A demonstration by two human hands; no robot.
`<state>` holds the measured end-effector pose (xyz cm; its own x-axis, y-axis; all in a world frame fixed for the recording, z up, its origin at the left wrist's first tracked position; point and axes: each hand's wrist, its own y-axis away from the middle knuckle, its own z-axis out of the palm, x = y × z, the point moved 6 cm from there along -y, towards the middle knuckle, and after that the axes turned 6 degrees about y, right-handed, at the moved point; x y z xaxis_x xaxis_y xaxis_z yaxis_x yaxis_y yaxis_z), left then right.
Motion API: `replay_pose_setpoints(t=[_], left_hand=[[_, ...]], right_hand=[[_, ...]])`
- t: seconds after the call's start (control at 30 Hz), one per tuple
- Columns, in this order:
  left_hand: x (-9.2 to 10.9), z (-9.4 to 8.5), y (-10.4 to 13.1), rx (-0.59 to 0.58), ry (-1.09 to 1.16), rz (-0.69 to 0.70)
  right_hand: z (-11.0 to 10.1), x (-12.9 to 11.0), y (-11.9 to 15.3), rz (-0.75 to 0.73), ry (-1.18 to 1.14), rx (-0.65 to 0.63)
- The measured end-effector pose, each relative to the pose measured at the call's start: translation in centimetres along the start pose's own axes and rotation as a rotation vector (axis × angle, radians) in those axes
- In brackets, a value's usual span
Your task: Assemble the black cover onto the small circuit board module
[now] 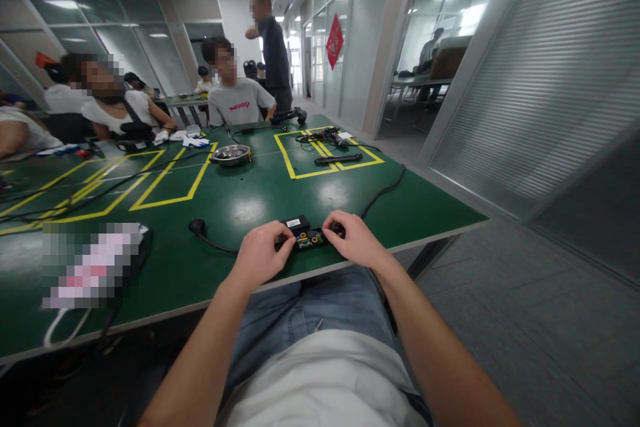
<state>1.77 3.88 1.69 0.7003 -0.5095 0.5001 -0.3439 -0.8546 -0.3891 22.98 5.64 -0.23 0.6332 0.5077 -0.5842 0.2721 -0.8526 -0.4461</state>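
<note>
An opened black power adapter with a bare circuit board (311, 238) lies near the front edge of the green table. My left hand (263, 252) pinches its left end, where a black power cord (220, 248) with a plug (198, 227) leads off. At the opposite end, the curled fingers of my right hand (354, 237) grip the adapter by its cable side; a black cable (383, 195) runs from there toward the back right. Just behind the board sits a black casing half (296, 222) with a white label. My fingertips partly hide both ends of the board.
A metal bowl (231, 155) stands farther back on the table (260, 193). Beyond it, a black bar-shaped part (339, 159) and tangled cables (325, 136) lie within yellow tape lines. A blurred pinkish object (95, 267) is at left. Several people sit or stand behind the table.
</note>
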Motion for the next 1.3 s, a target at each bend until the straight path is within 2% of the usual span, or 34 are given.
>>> replay_pose_setpoints(t=[0.13, 0.33, 0.53, 0.7, 0.83, 0.97, 1.07, 1.3], left_hand=[[-0.4, 0.1, -0.2, -0.031, -0.014, -0.004], [-0.1, 0.0, -0.3, 0.055, 0.01, 0.109], [-2.2, 1.2, -1.3, 0.018, -0.059, -0.088], [-3.1, 0.7, -1.4, 0.083, -0.011, -0.155], [-1.4, -0.1, -0.9, 0.133, 0.08, -0.009], [0.5, 0.4, -0.3, -0.007, 0.152, 0.166], [0.9, 0.9, -0.1, -0.095, 0.134, 0.209], [1.1, 1.3, 0.1, -0.087, 0.065, 0.267]], right_hand=[[0.1, 0.1, -0.3, 0.005, 0.079, -0.014], [0.2, 0.2, -0.3, 0.009, 0.097, -0.023], [0.1, 0.2, -0.4, 0.013, 0.099, -0.043], [0.2, 0.2, -0.4, 0.017, 0.099, -0.04], [0.3, 0.7, -0.4, 0.023, 0.034, -0.008], [0.4, 1.2, -0.5, 0.032, -0.021, 0.002], [0.5, 1.2, -0.5, 0.032, -0.006, -0.003], [0.5, 1.0, -0.5, 0.029, 0.002, -0.018]])
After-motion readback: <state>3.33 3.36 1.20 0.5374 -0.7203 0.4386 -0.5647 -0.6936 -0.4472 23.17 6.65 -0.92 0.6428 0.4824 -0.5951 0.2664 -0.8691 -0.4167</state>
